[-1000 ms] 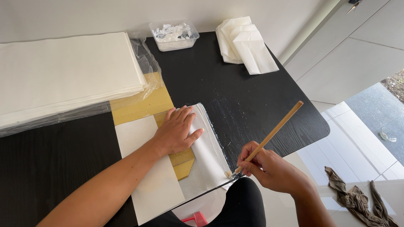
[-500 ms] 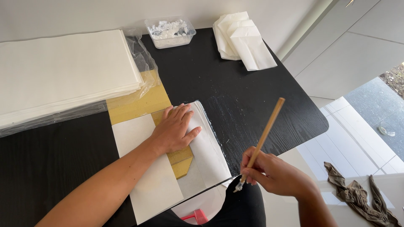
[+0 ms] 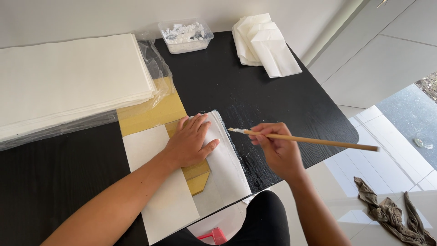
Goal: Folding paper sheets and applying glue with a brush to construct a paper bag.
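My left hand (image 3: 191,142) lies flat, fingers spread, on a folded white paper sheet (image 3: 225,161) that covers a yellow-brown card template (image 3: 154,114) on the black table (image 3: 273,98). My right hand (image 3: 277,150) grips a thin wooden brush (image 3: 309,140) held nearly level, its white-coated tip at the right edge of the folded paper. Wet streaks shine on the table beside that edge.
A thick stack of white paper in clear plastic (image 3: 68,82) fills the far left. A clear tub of white paste (image 3: 185,35) and a pile of folded white paper bags (image 3: 264,43) sit at the back. A crumpled rag (image 3: 391,214) lies on the tiled floor right.
The brush swung from pointing up and away to nearly level. Its tip moved from the paper's near corner up to the far part of the right edge. My left hand stayed pressed down.
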